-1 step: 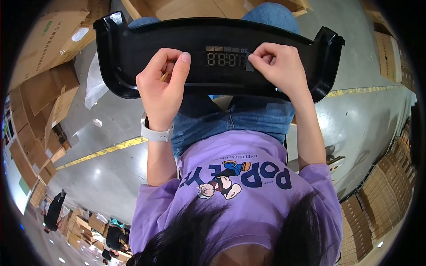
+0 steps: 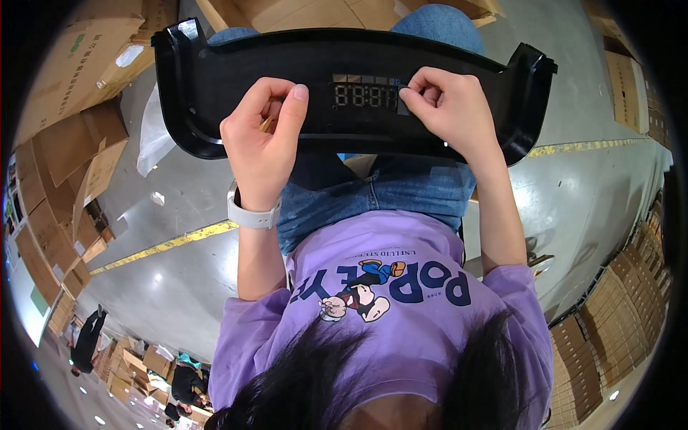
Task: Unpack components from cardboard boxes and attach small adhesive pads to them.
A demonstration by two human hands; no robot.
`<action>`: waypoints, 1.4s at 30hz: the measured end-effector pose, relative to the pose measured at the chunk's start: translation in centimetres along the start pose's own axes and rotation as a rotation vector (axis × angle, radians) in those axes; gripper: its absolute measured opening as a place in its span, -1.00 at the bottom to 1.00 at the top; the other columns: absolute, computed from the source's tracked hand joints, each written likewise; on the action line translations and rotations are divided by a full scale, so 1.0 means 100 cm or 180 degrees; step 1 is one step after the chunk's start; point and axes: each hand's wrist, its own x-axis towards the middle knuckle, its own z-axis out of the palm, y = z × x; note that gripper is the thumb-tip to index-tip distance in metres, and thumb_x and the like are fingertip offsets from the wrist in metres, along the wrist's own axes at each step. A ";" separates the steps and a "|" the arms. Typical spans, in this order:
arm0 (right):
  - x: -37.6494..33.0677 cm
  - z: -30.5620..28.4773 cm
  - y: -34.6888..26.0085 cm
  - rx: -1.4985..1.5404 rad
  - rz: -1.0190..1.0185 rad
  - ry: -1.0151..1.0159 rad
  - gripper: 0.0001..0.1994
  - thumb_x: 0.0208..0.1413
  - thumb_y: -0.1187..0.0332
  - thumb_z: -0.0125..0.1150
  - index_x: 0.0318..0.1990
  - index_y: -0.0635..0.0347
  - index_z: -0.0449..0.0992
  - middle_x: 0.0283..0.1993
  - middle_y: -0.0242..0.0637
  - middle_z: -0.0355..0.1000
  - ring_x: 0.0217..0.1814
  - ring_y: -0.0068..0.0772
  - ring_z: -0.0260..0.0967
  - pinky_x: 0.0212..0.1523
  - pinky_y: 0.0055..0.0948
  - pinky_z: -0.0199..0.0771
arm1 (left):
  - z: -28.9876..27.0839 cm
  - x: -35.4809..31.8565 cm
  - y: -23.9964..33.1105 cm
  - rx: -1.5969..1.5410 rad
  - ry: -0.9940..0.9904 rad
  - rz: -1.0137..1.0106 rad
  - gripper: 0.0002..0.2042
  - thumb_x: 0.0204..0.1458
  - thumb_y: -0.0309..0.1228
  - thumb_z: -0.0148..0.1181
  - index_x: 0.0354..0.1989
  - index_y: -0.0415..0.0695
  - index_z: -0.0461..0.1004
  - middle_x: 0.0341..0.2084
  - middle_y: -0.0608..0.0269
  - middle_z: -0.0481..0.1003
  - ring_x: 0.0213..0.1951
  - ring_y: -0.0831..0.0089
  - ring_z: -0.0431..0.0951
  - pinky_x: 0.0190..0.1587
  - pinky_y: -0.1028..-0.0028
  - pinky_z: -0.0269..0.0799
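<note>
Across my thighs lies a long, curved black plastic panel [image 2: 294, 57] with raised side walls. A digital display [image 2: 364, 97] with segment digits is set in its middle. My right hand [image 2: 459, 111] is pinched at the display's right end, thumb and forefinger together by a small grey patch [image 2: 403, 108]. What these fingertips hold is too small to make out. Left of the display, my left hand [image 2: 259, 140] is closed over the panel, thumb against the bent forefinger. A thin tan bit [image 2: 266, 124] shows among its fingers, its kind unclear.
Cardboard boxes [image 2: 79, 64] stand at the left, with a clear plastic bag [image 2: 154, 132] on the floor. Another open carton [image 2: 287, 14] lies beyond my knees. Stacked cardboard [image 2: 613, 308] lines the right side. Other people [image 2: 89, 340] are far off at lower left.
</note>
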 end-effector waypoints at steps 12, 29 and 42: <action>0.009 -0.012 0.008 -0.0976 -0.0530 -0.0115 -0.68 -0.12 0.06 0.25 -0.64 0.09 0.42 -0.76 -0.39 0.30 -0.69 -0.44 0.31 -0.59 -0.54 0.30 | 0.001 -0.002 -0.003 0.0202 0.0035 0.0147 -0.88 -0.02 -0.45 0.17 -0.49 -0.24 0.45 -0.80 0.45 0.24 -0.69 0.75 0.11 -0.64 0.69 -0.05; -0.006 -0.014 0.005 -0.1065 -0.0826 -0.0178 -0.64 -0.32 0.09 0.38 -0.63 0.17 0.39 -0.64 -0.33 0.36 -0.56 -0.36 0.37 -0.46 -0.47 0.37 | -0.002 0.001 0.004 -0.0789 0.0449 -0.0398 -0.77 0.15 -0.39 -0.06 -0.42 -0.29 0.44 -0.84 0.51 0.13 -0.81 0.79 0.02 -0.76 0.71 -0.14; -0.021 -0.022 -0.002 -0.0898 -0.0590 -0.0504 -0.71 -0.32 0.26 0.38 -0.65 0.24 0.39 -0.58 -0.28 0.27 -0.57 -0.35 0.29 -0.55 -0.47 0.27 | -0.016 0.002 0.009 -0.1365 0.0181 -0.0659 -0.73 0.20 -0.33 -0.14 -0.35 -0.28 0.41 -0.78 0.48 0.12 -0.78 0.77 0.01 -0.76 0.72 -0.11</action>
